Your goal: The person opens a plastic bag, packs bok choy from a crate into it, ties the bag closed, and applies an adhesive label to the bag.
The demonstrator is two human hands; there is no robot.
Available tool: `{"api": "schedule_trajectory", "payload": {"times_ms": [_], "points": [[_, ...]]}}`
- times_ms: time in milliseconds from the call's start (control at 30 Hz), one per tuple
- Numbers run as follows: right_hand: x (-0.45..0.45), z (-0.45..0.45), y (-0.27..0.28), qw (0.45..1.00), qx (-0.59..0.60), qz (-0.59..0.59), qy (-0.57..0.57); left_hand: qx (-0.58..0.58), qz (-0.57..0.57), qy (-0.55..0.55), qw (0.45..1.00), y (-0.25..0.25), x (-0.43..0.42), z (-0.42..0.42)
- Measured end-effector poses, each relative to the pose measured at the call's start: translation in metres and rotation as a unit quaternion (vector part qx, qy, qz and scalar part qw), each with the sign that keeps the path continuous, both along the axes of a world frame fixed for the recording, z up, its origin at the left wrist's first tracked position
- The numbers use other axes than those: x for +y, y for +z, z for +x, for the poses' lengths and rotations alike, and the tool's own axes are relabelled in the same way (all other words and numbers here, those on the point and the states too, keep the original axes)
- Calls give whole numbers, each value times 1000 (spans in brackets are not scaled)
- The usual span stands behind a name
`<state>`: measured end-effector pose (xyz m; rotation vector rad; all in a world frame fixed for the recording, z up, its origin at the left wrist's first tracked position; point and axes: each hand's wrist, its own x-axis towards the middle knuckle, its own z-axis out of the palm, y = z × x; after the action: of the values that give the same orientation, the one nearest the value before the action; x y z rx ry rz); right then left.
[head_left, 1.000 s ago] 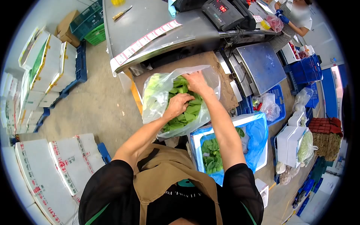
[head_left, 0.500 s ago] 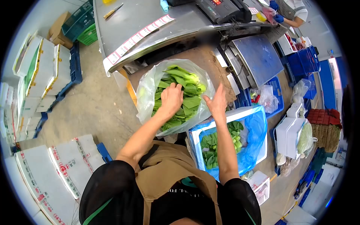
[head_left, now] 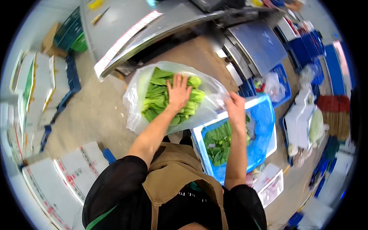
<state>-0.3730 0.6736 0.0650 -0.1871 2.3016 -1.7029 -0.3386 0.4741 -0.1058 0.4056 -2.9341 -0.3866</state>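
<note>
Bok choy [head_left: 155,94] fills a clear plastic bag [head_left: 133,111] whose mouth faces up. On top of these greens lies my left hand [head_left: 179,92], fingers spread and flat. My right hand [head_left: 234,107] is closed around the bag's right edge, pulling that side out taut. Below my right forearm stands a white foam box [head_left: 197,143] lined with a blue plastic sheet [head_left: 262,126]. More leafy greens [head_left: 218,142] lie inside it, partly hidden by the forearm.
A metal table [head_left: 126,19] with a strip of labels [head_left: 126,36] stands ahead. Right of it is a metal platform [head_left: 258,46]. White foam boxes [head_left: 74,170] are stacked at left. A blue crate [head_left: 285,97] and more bagged goods [head_left: 316,128] stand at right.
My right hand, open beside the bag before, now grips its edge and stretches it rightward. My left hand has gone from curled fingers among the leaves to spread flat on them.
</note>
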Motion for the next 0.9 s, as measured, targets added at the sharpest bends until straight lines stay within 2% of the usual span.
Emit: {"api": "schedule_trajectory", "payload": {"times_ms": [33, 67, 100, 133, 167, 200, 233, 267, 300, 367, 433, 500, 533, 567, 633, 700, 733, 800, 900], "points": [[-4, -3, -18, 998, -56, -24, -20, 52, -25, -5, 998, -2, 0, -1], [-14, 0, -17, 999, 0, 47, -15, 13, -39, -3, 999, 3, -1, 0], [-21, 2, -29, 996, 74, 42, -10, -2, -43, -18, 999, -7, -4, 2], [-26, 10, -18, 986, 147, 72, -13, 53, -57, -26, 997, -16, -4, 5], [-24, 17, -20, 995, 93, 20, -4, 85, -62, -26, 994, -21, -4, 9], [-20, 22, -31, 991, 131, 23, 11, 72, -77, -27, 994, -30, -6, 7], [-9, 33, -28, 997, 68, -3, 44, 61, -98, -20, 993, -38, -8, 4], [4, 43, -24, 993, 57, -89, 55, 70, -77, -37, 994, -39, -10, 5], [16, 55, -30, 986, 11, -164, 14, 78, -60, -48, 994, -36, -12, 7], [52, 73, -65, 983, -22, -162, -79, 16, -85, -43, 995, -30, -9, 6], [104, 88, -123, 986, -52, -13, -160, 48, -97, -106, 988, 3, -1, 10], [164, 114, -196, 957, -89, 63, -270, 96, -133, -210, 964, 18, 4, 14], [195, 128, -227, 933, -107, 164, -302, 120, -85, -260, 954, 31, 14, 14], [226, 141, -255, 900, -123, 263, -325, 56, -54, -270, 960, 21, 5, 15], [285, 170, -309, 864, -59, 377, -330, 19, -93, -275, 957, 27, 8, 17], [337, 190, -353, 865, -91, 386, -308, -9, -100, -273, 957, 28, 4, 18], [351, 190, -357, 867, -105, 399, -280, -20, -93, -268, 959, 29, 3, 20], [369, 183, -352, 869, -132, 422, -221, -41, -74, -257, 963, 28, -2, 25], [375, 162, -328, 848, -183, 495, -48, -63, -51, -245, 966, 21, -9, 28]]}}
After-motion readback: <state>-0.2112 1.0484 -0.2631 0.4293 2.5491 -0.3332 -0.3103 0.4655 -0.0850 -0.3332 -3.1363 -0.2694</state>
